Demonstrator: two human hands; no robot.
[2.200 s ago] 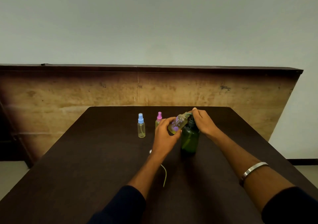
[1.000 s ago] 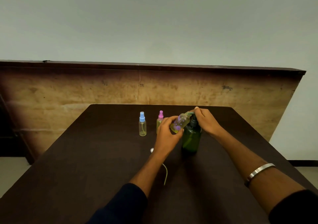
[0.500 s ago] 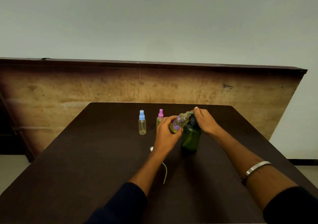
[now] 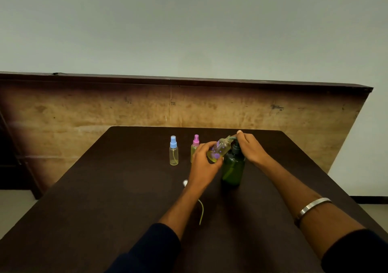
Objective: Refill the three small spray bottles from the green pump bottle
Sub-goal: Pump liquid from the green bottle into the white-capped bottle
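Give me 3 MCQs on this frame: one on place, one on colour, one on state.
1. Where does the blue-capped spray bottle stand?
A. To the left of the pink-capped spray bottle
B. Behind the green pump bottle
C. In the right hand

2. What colour are the dots on the small bottle held by the left hand?
A. Red
B. Purple
C. Black

3. How is that held bottle oriented?
A. Upright on the table
C. Lying flat on the table
B. Tilted, neck toward the pump spout

Key: 1 A, it is leftmost in the row of capped bottles. 2 B, purple dots show on its clear wall. 3 B, the left hand grips it off the table, its neck angled up to the spout under the right hand's fingers.
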